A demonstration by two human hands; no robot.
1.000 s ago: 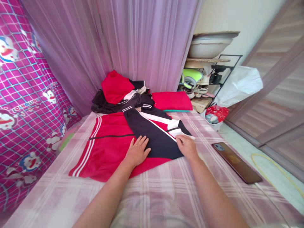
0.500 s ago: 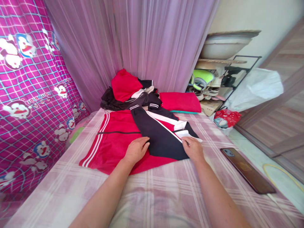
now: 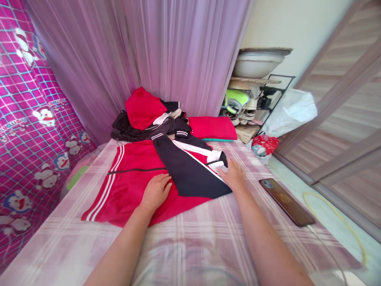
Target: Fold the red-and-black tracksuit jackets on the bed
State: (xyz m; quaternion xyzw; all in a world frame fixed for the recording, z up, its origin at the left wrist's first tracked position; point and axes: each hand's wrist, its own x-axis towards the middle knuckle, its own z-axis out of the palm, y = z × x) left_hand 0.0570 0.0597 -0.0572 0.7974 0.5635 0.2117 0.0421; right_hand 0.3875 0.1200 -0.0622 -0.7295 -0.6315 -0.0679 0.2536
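Observation:
A red zip-up jacket (image 3: pixel 133 190) with a white-striped hem lies spread on the bed, its zip running crosswise. Its dark navy sleeve (image 3: pixel 190 174), edged in white, is folded over the red body. My left hand (image 3: pixel 156 192) rests on the red body just left of that sleeve, fingers stretched and lying flat. At the white and navy collar end, my right hand (image 3: pixel 233 174) touches the jacket with its thumb apart from its fingers. Both hands are open, and neither grips the cloth. The second navy sleeve (image 3: pixel 193 141) lies partly beneath the first.
Behind the jacket sit a heap of red and black clothes (image 3: pixel 145 111) and a folded red garment (image 3: pixel 212 127). A phone (image 3: pixel 285 202) with a cable lies at the bed's right side. Beyond the bed stand a shoe rack (image 3: pixel 270 107) and a wooden wardrobe (image 3: pixel 336 119).
My right hand has moved up from the sleeve's lower edge to the collar, and its fingers have spread. My left hand has shifted slightly off the sleeve's edge. The view has turned right.

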